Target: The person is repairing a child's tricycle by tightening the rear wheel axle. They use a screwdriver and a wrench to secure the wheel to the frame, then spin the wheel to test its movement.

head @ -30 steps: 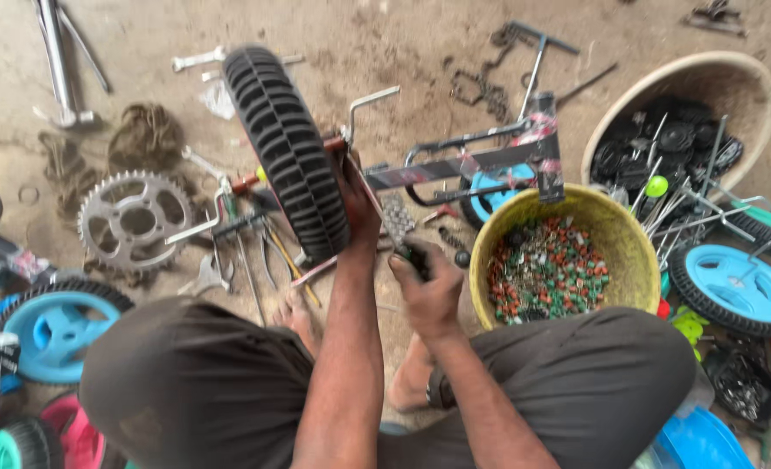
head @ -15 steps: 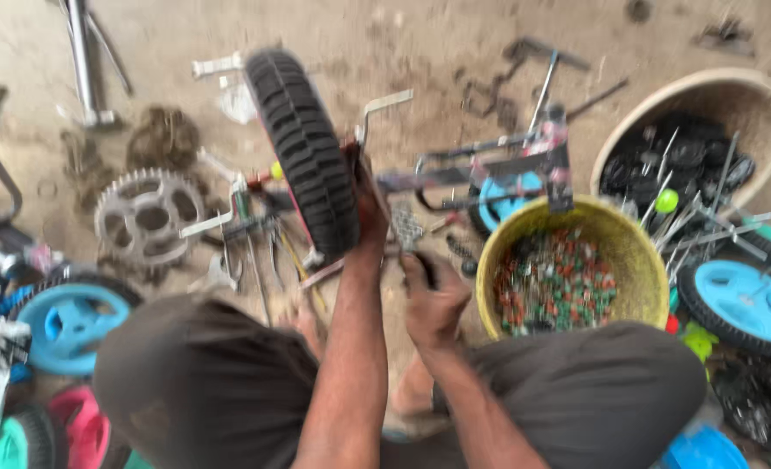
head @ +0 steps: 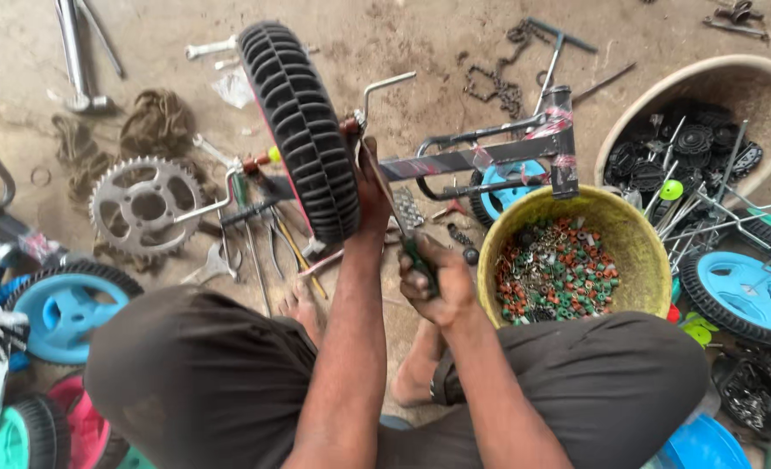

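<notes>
Head view, looking down past both knees at a dirt floor (head: 420,35) strewn with bicycle parts. The left hand (head: 370,187) is clamped on the side of a black ribbed tyre (head: 303,130), which stands upright on its edge at about 11 o'clock from the hands. The right hand (head: 433,282) is closed tight around the dark handle of a screwdriver (head: 394,217) (its thin shaft runs up toward the hub of the wheel, just beside the left hand). The two hands are near each other but not touching.

Joined to the wheel, a small bicycle frame (head: 490,156) stretches off toward 2 o'clock, wrapped in striped tape. At 3 o'clock from the right hand sits a yellow bowl (head: 637,234) filled with small red, green and silver nuts and washers. Beyond it, at 2 o'clock, a pale tub (head: 707,82) holds black cogs and metal rods. A blue wheel (head: 737,291) lies at the far right edge.

At 9 o'clock from the tyre a grey sprocket (head: 147,204) lies flat on the floor, with a few wrenches and pliers (head: 264,234) between it and the tyre. Another blue wheel (head: 64,308) rests at 8 o'clock. A loose chain (head: 498,78) lies at 1 o'clock.
</notes>
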